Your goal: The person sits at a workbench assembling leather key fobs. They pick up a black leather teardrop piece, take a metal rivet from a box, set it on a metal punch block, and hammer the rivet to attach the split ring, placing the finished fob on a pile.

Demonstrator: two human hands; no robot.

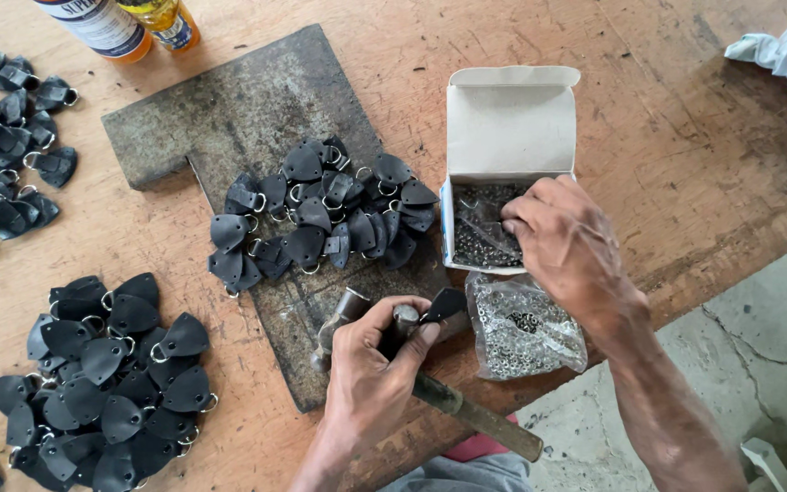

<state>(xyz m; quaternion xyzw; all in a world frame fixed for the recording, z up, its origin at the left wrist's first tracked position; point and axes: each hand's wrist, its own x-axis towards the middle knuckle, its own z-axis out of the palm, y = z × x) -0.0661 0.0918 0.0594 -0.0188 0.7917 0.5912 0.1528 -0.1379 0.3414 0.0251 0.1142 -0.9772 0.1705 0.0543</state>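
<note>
Head view | left hand grips one hammer | right hand fingers pinched in one box

a single head-worn view was given, aimed steeply down from above the seated person. the wooden table was seen close, filling most of the frame, with concrete floor at lower right.

1. The right hand reaches its fingertips into an open white cardboard box of small metal rivets.
2. The left hand grips a hammer together with a black leather tab.
3. A clear bag of eyelets lies just beside the box.
4. Piles of black leather tabs with metal rings rest on a dark metal plate and the wooden table.
</note>
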